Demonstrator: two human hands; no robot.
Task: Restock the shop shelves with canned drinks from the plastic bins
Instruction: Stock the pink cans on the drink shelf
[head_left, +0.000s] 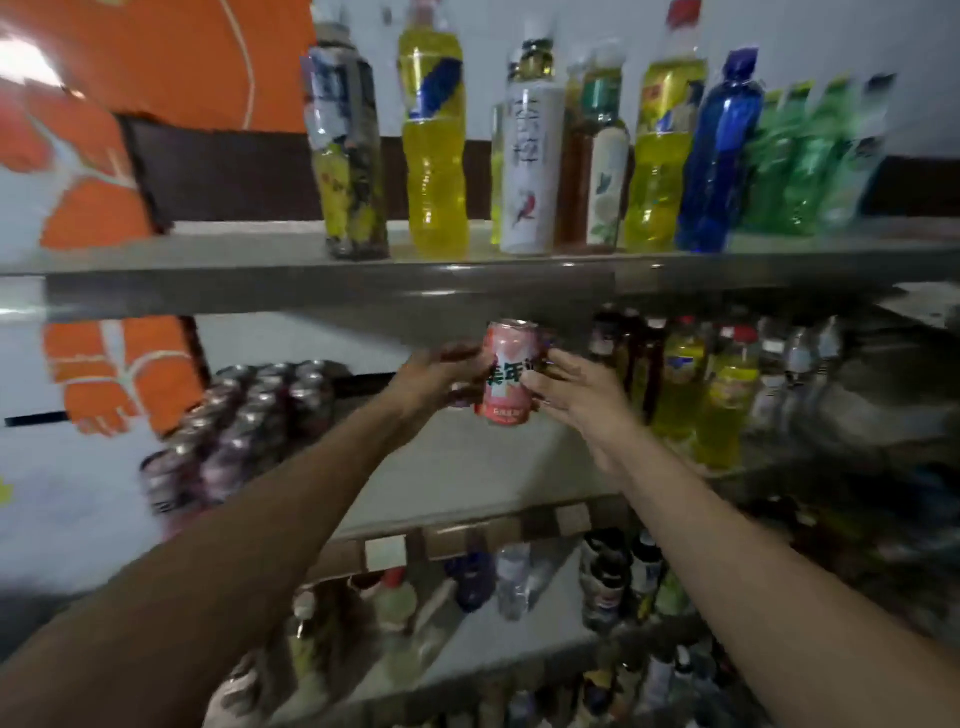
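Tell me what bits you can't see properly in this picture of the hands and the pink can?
Head view, the only one:
- Pink can: its label is partly covered by the left hand and right hand holding it.
- Stacked cans on the left: motion blur, labels unreadable.
- Bottles on the lower shelves: dark and blurred.
- Plastic bins: outside the frame.

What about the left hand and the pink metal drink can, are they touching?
Touching. The head view shows the left hand with its fingers curled round the side of the pink metal drink can.
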